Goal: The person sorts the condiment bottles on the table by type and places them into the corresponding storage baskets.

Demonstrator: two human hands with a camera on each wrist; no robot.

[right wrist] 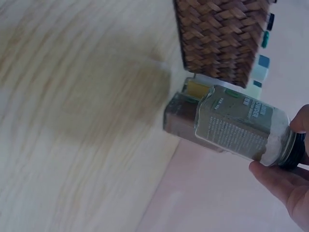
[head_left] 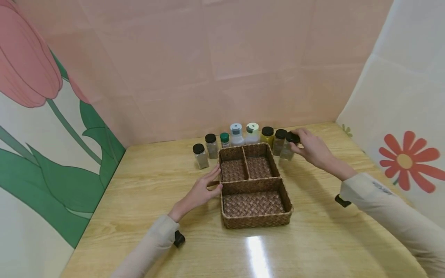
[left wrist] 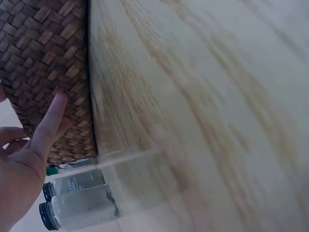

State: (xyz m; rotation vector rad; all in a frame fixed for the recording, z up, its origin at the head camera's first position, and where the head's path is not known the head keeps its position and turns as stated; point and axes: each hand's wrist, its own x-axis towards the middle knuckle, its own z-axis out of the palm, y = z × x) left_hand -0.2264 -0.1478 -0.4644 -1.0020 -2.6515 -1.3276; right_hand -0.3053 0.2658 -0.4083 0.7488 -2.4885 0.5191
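My right hand point(head_left: 315, 150) pinches the black lid of a clear spice jar point(head_left: 287, 151) between thumb and fingers. In the right wrist view, this spice jar point(right wrist: 236, 125) shows a printed label and pale powder near its neck, and overlaps a darker jar point(right wrist: 181, 118) behind it. My left hand point(head_left: 201, 191) touches the left side of a brown woven basket point(head_left: 257, 222), its fingers extended along the wall. One finger lies against the basket's weave point(left wrist: 43, 53) in the left wrist view. Three bare compartments divide the basket, two small behind one wide.
Behind the basket, a row holds two black-lidded jars point(head_left: 201, 156) at left, a green-capped jar point(head_left: 225, 140), two white bottles point(head_left: 237, 135), a yellow jar point(head_left: 267, 136) and another black-lidded jar point(head_left: 279, 142). A pink cloth backdrop point(head_left: 222, 96) rises at the table's point(head_left: 156, 185) back edge.
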